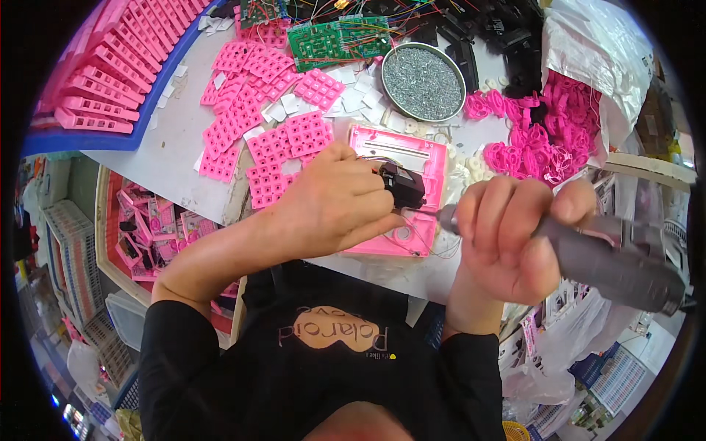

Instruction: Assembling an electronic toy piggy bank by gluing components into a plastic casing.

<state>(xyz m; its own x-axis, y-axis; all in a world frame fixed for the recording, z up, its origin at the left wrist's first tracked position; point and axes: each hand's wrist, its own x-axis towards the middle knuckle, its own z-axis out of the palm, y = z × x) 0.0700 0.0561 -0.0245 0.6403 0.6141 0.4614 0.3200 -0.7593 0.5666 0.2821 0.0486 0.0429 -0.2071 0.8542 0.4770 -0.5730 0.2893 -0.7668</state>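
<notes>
My left hand (334, 202) presses a small black box-shaped part (401, 187) onto a pink plastic housing (401, 162) that lies flat near the table's front edge. Thin wires run from the part across the housing. My right hand (507, 239) grips a grey electric screwdriver (610, 257). Its tip (443, 215) points left and sits just beside the black part, over the housing's lower right area. The fingers of the left hand hide part of the black piece.
A round metal dish of small screws (423, 81) stands behind the housing. Pink rubber keypads (257, 110) and white squares lie to the left, green circuit boards (334, 40) at the back, pink plastic rings (544, 140) and a plastic bag (596, 51) to the right, stacked pink trays (110, 66) far left.
</notes>
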